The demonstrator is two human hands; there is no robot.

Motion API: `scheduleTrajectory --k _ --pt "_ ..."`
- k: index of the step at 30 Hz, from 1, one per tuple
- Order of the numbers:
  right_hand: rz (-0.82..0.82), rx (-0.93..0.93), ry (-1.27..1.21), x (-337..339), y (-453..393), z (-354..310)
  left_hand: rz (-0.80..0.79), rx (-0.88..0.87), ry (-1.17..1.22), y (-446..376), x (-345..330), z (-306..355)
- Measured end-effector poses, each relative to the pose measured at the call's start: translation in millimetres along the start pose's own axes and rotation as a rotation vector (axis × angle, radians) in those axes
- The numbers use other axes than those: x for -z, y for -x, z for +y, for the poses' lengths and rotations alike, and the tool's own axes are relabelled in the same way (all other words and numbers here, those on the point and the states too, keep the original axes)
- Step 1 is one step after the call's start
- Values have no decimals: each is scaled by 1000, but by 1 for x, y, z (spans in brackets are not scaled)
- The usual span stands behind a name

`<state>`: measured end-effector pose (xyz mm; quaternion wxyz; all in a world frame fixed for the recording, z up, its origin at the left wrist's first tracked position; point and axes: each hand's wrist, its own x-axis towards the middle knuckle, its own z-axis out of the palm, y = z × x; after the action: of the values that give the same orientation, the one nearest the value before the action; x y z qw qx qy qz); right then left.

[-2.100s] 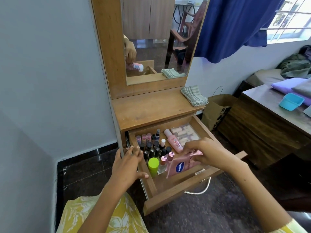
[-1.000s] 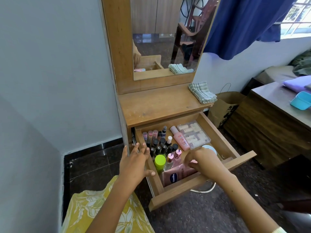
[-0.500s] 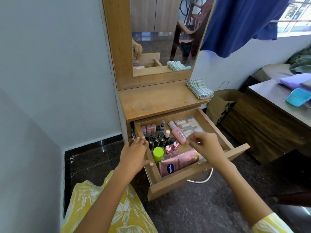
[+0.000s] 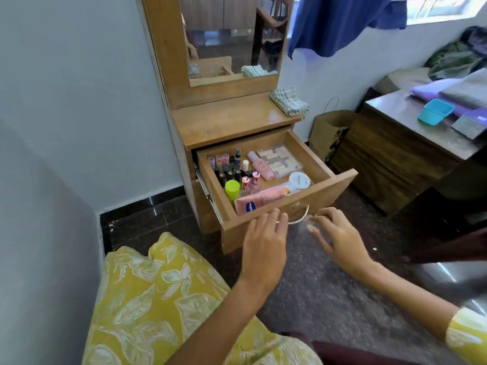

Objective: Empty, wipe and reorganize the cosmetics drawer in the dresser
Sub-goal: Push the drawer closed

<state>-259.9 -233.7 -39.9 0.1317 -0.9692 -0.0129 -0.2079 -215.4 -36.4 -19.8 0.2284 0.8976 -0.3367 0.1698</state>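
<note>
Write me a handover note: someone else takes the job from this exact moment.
Left hand: open, empty, at the drawer front.
Right hand: open, empty, by the metal handle.
Drawer pulled out and restocked: small bottles upright at left, green-capped bottle, pink tube lying along the front, white jar, clear case at back.
Folded cloth rests on the dresser top.
Left: probably just push the drawer shut.

My corner by the window

Pale blue-grey walls (image 4: 79, 88) and dark speckled floor (image 4: 329, 285) surround me; at two o'clock a blue curtain (image 4: 342, 22) hangs beside the bright window (image 4: 445, 6), with a dark wooden table (image 4: 390, 154) and brown paper bag (image 4: 326, 130) at three.
</note>
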Motion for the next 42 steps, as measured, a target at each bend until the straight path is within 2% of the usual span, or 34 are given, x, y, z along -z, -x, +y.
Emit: scheduleTrajectory --k 3,7,12,21,33,42 --pt "-71 36 124 -37 32 10 -117 -47 -176 31 -37 1" --pt "-160 2 168 -75 28 6 -285 19 -421 40 -65 -12" --pt "-181 -12 181 -101 16 1 -260 93 -539 43 -76 -29" --pt "-201 -10 200 -118 -7 8 -280 104 -585 23 -73 -51" --pt "-210 -68 106 -155 -108 3 -301 172 -371 -55 -73 -115" --pt "-227 -108 112 -177 -172 -7 -296 203 -458 -100 -79 -165"
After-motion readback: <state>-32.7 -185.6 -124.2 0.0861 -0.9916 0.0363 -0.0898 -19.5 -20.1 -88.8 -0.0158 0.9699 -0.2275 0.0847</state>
